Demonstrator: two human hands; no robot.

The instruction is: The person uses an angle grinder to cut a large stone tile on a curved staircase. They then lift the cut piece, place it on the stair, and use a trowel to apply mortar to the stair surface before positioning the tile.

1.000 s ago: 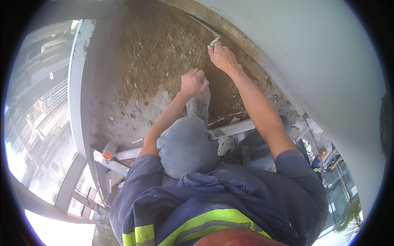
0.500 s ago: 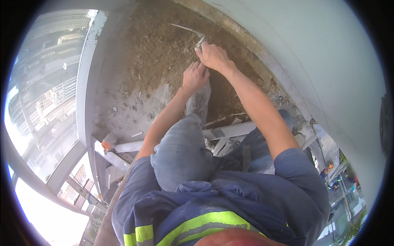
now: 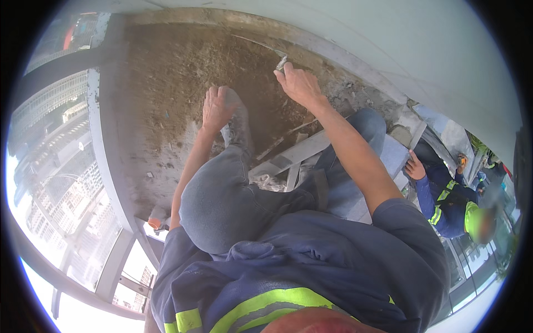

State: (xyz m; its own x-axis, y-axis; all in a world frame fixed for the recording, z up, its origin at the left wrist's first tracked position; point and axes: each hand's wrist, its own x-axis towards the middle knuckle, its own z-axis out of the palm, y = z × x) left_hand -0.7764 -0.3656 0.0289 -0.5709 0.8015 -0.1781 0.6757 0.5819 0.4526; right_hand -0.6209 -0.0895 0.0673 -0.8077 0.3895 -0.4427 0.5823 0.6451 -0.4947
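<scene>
My right hand (image 3: 300, 86) is closed round the pale, dirt-caked handle of a trowel (image 3: 282, 62). Its thin blade, seen nearly edge-on, points to the far left over a layer of brown, crumbly soil or mortar (image 3: 183, 72). My left hand (image 3: 218, 109) is beside my dusty shoe (image 3: 239, 119), apart from the right hand. Its fingers are bent forward with their tips partly hidden, and nothing shows in it. My jeans-clad left knee (image 3: 216, 200) rises between my arms.
Pale metal bars (image 3: 294, 152) cross below the work surface. A smooth pale wall (image 3: 411, 50) runs along the far right, and a window frame (image 3: 102, 144) stands left. At right, a co-worker (image 3: 447, 205) in a reflective top has a hand on a grey slab (image 3: 391, 155). An orange-ended object (image 3: 154, 222) sits lower left.
My left hand has moved left, away from the right hand. The right hand, still gripping the trowel, has shifted slightly right. The view has turned, and a co-worker now shows closer at right.
</scene>
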